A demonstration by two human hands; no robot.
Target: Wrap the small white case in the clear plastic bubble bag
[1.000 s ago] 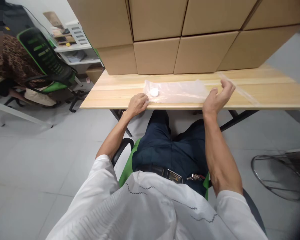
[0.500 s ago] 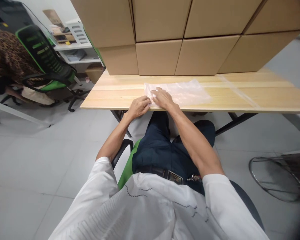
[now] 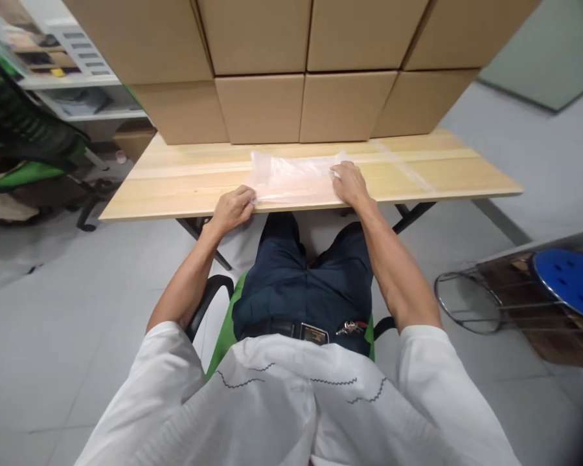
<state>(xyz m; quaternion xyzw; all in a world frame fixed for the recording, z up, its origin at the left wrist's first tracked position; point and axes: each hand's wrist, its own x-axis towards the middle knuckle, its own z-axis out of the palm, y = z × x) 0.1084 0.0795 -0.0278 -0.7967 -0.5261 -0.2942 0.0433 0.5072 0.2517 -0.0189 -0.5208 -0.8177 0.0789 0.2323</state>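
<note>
A translucent, slightly pinkish plastic bag (image 3: pixel 294 178) lies flat along the near edge of the wooden table (image 3: pixel 175 184). My left hand (image 3: pixel 236 206) is closed at the bag's near left corner, its thumb and fingers pinching the plastic. On the right side, my right hand (image 3: pixel 350 182) has its fingers curled around the bag's edge, with a bit of bunched plastic showing at the fingertips. The bag is stretched between both hands and looks wrinkled. Whether anything is inside it I cannot tell.
Stacked cardboard boxes (image 3: pixel 262 107) line the table's far side. A strip of clear tape (image 3: pixel 403 166) crosses the tabletop at right. Left stand a green-and-black office chair (image 3: pixel 24 129) and a white shelf (image 3: pixel 94 116). A blue stool (image 3: pixel 571 281) lies at right.
My right hand has slid from the bag's left part to its right edge and closed there. My left hand stays at the left corner. The view has turned right.
</note>
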